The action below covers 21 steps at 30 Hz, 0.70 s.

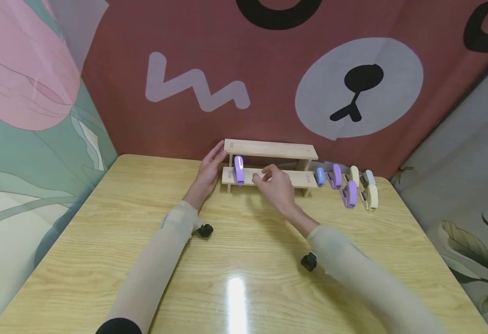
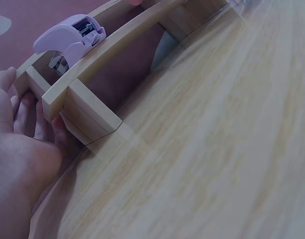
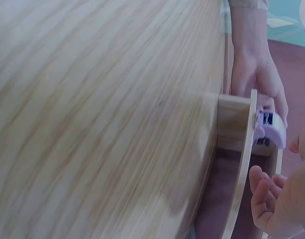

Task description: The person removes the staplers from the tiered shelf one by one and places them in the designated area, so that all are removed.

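A small two-step wooden shelf [image 1: 271,148] stands at the back of the table. One purple stapler [image 1: 239,170] sits upright near the left end of its lower step. My left hand [image 1: 208,174] is at the shelf's left end, its fingers extended along the side panel, as the left wrist view shows. Over the lower step, to the right of the stapler, is my right hand [image 1: 278,189]. Its fingers are loosely bent, with the thumb apart and nothing held, in the right wrist view.
Right of the shelf stand several more staplers: a blue one [image 1: 319,176], purple ones [image 1: 349,194] and cream ones [image 1: 371,197]. A printed cloth [image 1: 185,130] hangs right behind the shelf. The wooden table [image 1: 177,269] stretches toward me.
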Tool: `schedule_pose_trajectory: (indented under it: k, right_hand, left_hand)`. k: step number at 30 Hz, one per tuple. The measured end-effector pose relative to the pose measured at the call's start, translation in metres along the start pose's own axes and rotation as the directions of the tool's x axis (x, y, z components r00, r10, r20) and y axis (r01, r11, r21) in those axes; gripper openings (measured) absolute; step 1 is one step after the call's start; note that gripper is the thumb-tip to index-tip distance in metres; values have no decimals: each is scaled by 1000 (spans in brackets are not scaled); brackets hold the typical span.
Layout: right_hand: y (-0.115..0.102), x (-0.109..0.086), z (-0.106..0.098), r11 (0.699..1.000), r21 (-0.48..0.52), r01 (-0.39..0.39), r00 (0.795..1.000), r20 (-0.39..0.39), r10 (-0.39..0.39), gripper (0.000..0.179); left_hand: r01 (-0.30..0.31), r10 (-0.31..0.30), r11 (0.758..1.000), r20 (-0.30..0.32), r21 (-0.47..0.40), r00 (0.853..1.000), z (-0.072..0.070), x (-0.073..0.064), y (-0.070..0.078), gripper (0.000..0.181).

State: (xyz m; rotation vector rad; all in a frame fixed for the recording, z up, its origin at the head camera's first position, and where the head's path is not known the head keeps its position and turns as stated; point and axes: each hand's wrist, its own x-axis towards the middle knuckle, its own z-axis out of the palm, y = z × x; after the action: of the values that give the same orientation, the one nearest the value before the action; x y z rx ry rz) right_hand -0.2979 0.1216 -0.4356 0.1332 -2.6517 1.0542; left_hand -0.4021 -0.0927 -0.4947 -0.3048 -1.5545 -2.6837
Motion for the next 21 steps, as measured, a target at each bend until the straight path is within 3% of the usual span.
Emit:
schedule_pose_trajectory:
  k: [12, 21]
  right_hand:
    - [-23, 4, 31, 998, 45, 35, 998, 50, -37, 50]
    - [-32, 7, 39, 999, 14, 28, 997, 70, -29, 45]
  left_hand:
    - [22, -22, 1000, -11, -13, 1000, 1, 0, 1, 50]
    - [15, -15, 1000, -10, -23, 1000, 0, 0, 3, 50]
